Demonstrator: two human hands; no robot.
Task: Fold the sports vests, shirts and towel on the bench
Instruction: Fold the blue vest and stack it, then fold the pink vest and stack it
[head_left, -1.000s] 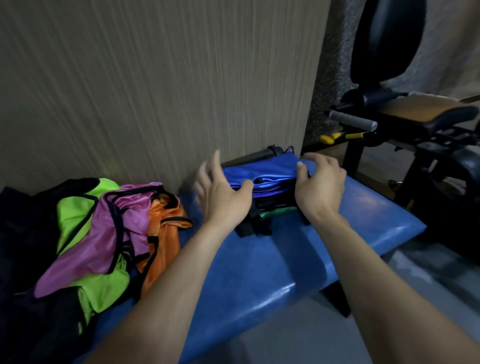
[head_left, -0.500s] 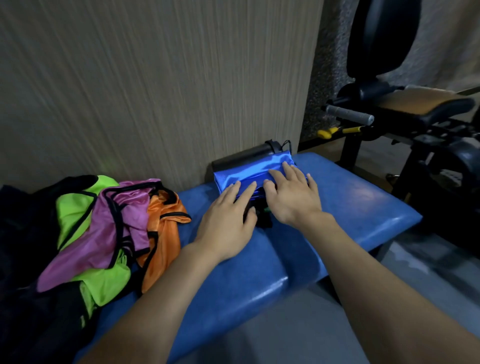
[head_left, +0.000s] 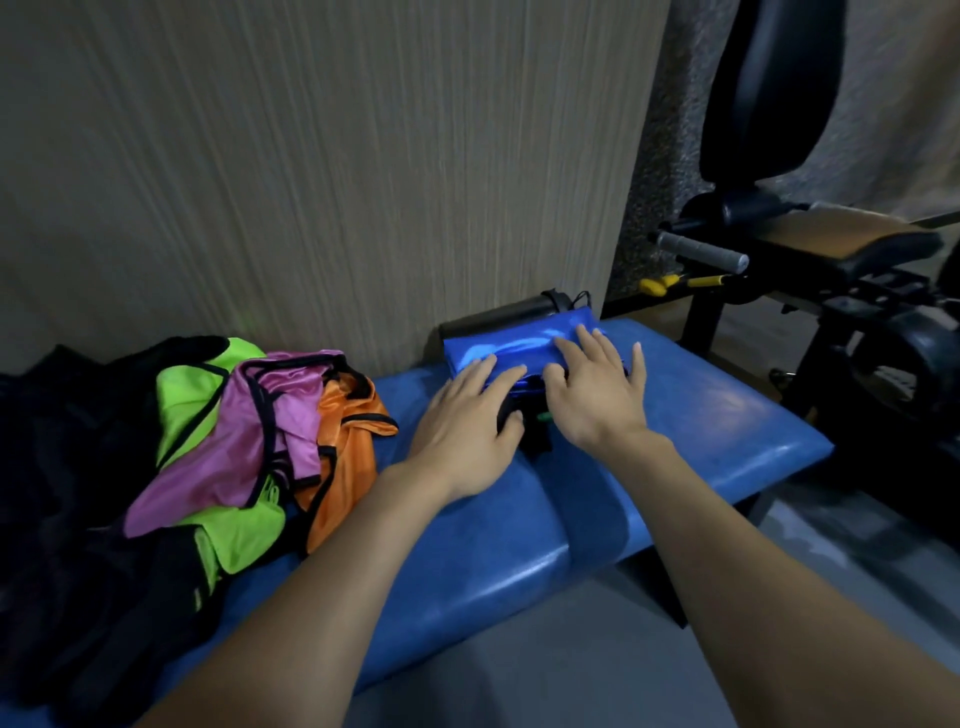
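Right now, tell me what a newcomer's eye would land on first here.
First, the left hand and right hand pressing flat on a folded shiny blue vest near the far end of the padded blue bench. Then the loose heap of neon green, pink and orange vests at the bench's left.

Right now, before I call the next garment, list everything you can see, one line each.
folded vest: one, shiny blue, top of the folded stack at the bench's far edge
folded stack: dark items with a green edge, under the blue vest; number unclear
green vest: one, neon, in the unfolded heap at left
pink vest: one, black trim, over the green
orange vest: one, right edge of the heap
dark clothing: black, far left; number unclear
bottle: one, black, lying by the wall
bench: one, blue padded
gym machine: one, black, at right
left hand: flat on the stack
right hand: flat on the stack
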